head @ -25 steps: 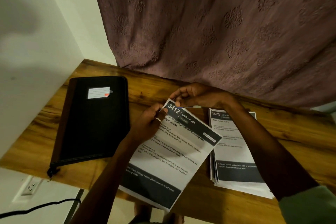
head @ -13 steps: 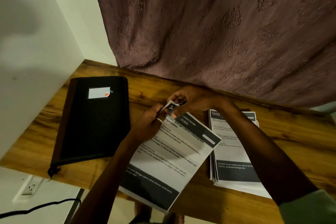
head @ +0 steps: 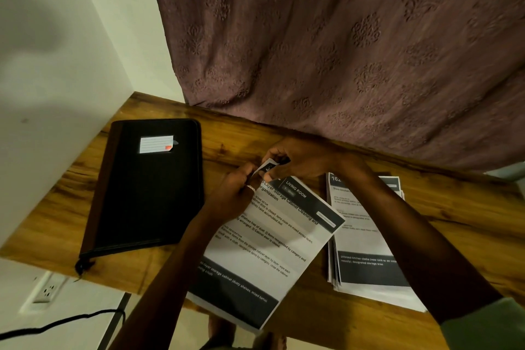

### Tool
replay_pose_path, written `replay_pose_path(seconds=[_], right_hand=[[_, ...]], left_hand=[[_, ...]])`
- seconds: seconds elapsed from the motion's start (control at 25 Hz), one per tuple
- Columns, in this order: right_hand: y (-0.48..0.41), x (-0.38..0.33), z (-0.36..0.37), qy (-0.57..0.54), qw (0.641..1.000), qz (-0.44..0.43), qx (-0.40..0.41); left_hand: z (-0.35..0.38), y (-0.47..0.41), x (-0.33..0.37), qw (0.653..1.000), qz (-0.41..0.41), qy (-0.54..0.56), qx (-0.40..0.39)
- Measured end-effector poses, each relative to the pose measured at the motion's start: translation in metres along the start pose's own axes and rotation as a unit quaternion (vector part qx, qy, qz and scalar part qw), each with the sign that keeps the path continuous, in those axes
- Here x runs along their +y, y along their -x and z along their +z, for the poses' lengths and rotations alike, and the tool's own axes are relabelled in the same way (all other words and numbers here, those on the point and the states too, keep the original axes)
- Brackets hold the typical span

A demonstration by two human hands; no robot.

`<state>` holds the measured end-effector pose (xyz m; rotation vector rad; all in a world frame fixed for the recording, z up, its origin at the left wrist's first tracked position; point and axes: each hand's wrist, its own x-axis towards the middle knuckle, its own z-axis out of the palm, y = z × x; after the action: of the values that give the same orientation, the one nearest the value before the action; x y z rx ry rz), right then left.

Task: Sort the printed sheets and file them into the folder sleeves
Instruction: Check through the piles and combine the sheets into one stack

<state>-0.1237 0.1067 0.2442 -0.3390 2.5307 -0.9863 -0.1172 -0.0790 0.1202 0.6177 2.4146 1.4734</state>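
A closed black folder (head: 147, 190) with a white label lies on the left of the wooden desk (head: 443, 207). A small bundle of printed sheets (head: 270, 244), headed LIVING ROOM, lies tilted at the desk's middle and hangs over the front edge. My left hand (head: 233, 196) grips its top left edge. My right hand (head: 295, 160) pinches the top left corner, which is bent upward. A stack of printed sheets (head: 366, 239) lies to the right, partly under my right forearm.
A white wall runs along the left of the desk and a mauve curtain (head: 341, 51) hangs behind it. Below the front edge are a wall socket (head: 48, 290) and a black cable (head: 56, 327).
My right hand has curled the bundle's top left corner up and over, hiding the printed number. Both hands have drawn closer together at that corner.
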Motion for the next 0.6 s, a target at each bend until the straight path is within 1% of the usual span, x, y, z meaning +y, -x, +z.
replay_pose_path(seconds=[0.04, 0.08, 0.12, 0.16, 0.24, 0.32, 0.48, 0.6], right_hand=[[0.004, -0.006, -0.003, 0.044, 0.999, -0.009, -0.006], [-0.007, 0.003, -0.008, 0.045, 0.998, 0.002, -0.033], [-0.001, -0.006, -0.007, 0.034, 0.997, 0.009, -0.071], [-0.014, 0.013, -0.002, 0.049, 0.994, -0.010, -0.098], [-0.022, 0.023, 0.003, 0.068, 0.992, -0.027, -0.102], [-0.026, 0.031, 0.008, 0.123, 0.988, -0.056, -0.081], [-0.033, 0.037, 0.012, 0.148, 0.983, -0.089, -0.064], [-0.034, 0.040, 0.013, 0.142, 0.984, -0.083, -0.074]], left_hand=[[0.000, 0.000, 0.000, 1.000, 0.000, 0.001, 0.000], [-0.001, 0.001, 0.000, 1.000, 0.001, 0.002, 0.000], [-0.001, 0.001, 0.000, 1.000, 0.004, 0.006, 0.000], [-0.002, 0.001, 0.000, 1.000, 0.006, 0.010, 0.001], [-0.002, 0.001, -0.001, 1.000, 0.003, 0.014, 0.005], [-0.001, 0.000, -0.001, 1.000, -0.008, 0.014, 0.008], [-0.001, 0.001, -0.002, 1.000, -0.013, 0.022, 0.006], [-0.001, 0.002, -0.003, 1.000, -0.006, 0.026, 0.010]])
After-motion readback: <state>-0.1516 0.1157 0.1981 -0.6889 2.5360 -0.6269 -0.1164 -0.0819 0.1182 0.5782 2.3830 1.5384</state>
